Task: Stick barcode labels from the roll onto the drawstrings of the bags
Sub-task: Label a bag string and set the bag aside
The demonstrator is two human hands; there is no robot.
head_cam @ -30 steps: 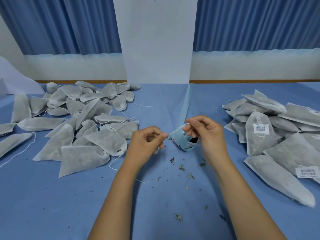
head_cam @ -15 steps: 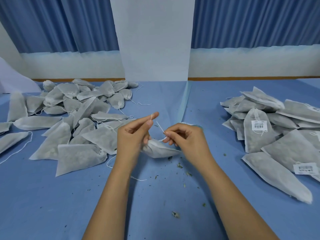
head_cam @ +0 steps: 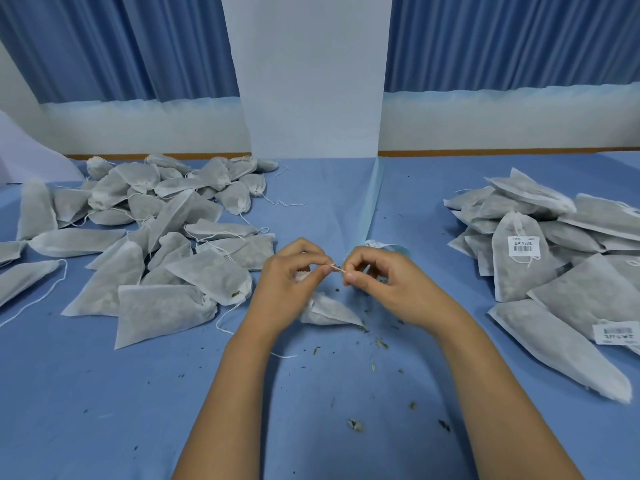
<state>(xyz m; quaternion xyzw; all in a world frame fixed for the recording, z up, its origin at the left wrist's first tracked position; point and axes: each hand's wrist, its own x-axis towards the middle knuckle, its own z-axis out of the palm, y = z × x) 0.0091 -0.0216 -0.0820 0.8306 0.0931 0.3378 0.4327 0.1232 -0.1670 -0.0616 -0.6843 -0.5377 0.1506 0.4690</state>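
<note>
1. Done side: the right pile (head_cam: pixel 571 278) of bags lies well apart from the hands. Two of its bags show a barcode label (head_cam: pixel 523 244); for the rest we cannot tell.
2. Undone side: the left pile (head_cam: pixel 156 244) is big, with loose strings trailing on the table (head_cam: pixel 104 393) and no labels seen. We judge the larger share is left to do.
3. Current bag (head_cam: pixel 329 311): it lies on the table just under and between the wrists, partly hidden.
4. Its drawstring (head_cam: pixel 336 268) is raised between the hands. The left hand (head_cam: pixel 289 282) pinches one side with thumb and forefinger, other fingers curled. The right hand (head_cam: pixel 388 285) pinches the other side the same way, tips nearly touching.
5. Is a label on that string yet? Too small to tell, so we count this bag as mid-step.
6. The roll (head_cam: pixel 384 244) sits just behind the right hand, mostly hidden.
7. Crumbs (head_cam: pixel 355 424) of leaf are scattered near the arms.
8. Left, by our reading: finish this bag, put it on the right pile, then work through the left pile.
</note>
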